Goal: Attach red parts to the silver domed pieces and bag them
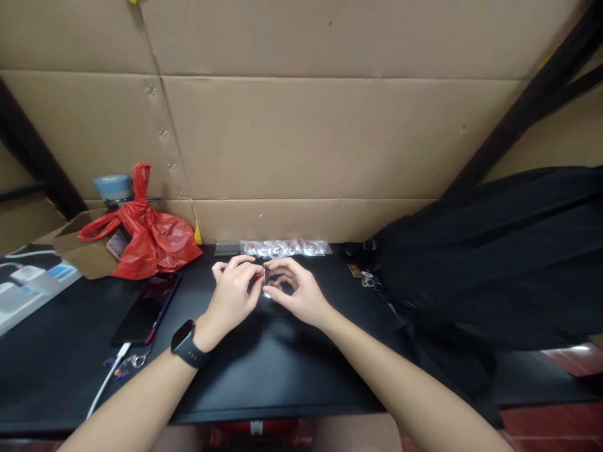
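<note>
Above the middle of the black table, both hands meet at a small thin shiny piece [266, 275], seen nearly edge-on; its kind cannot be made out. My left hand [234, 290], with a dark watch on its wrist, pinches it from the left with thumb and fingers. A bit of red shows by those fingertips. On the other side, my right hand [302, 292] grips the piece between thumb and curled fingers. Just behind the hands lies a row of round silvery pieces with red marks in clear plastic wrapping [277, 248].
To the left are a red plastic bag [153, 235], a cardboard box [89, 254], a blue-lidded container [113, 187], a phone [147, 309] on a white cable and a power strip [42, 289]. Black fabric [494, 263] covers the right side, near metal rings [370, 280]. Cardboard [301, 138] walls the back.
</note>
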Demonstrator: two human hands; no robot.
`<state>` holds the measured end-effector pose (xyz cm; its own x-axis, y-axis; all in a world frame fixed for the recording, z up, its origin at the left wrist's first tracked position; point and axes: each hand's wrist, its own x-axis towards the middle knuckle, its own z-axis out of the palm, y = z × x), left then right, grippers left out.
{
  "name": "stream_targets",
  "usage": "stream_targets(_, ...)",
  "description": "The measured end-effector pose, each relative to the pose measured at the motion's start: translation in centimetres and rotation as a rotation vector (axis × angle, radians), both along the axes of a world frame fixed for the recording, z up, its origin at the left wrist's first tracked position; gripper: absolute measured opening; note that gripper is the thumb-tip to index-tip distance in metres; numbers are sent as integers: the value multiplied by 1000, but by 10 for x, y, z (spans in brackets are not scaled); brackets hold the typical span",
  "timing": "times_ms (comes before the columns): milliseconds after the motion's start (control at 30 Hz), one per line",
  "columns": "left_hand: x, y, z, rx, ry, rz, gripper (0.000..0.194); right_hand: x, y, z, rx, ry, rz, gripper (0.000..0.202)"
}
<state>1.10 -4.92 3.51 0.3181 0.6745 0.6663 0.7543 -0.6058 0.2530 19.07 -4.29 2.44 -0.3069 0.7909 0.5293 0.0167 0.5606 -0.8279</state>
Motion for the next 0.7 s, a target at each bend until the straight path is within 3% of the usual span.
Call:
stream_targets(167,-2,1,0,-24,30,-52,13,1,3,-3,-104,6,15,34)
stream_targets(433,-1,2,5,-257,-220,12,10,0,4,-5,-204,86,66,37)
stream_targets(567,-2,1,6,-254,-248,-7,6,0,5,-6,-212,91,78,39)
stream_targets(700,-2,-1,7,-271,-270,-38,18,1,6,-8,-165,42,74,41)
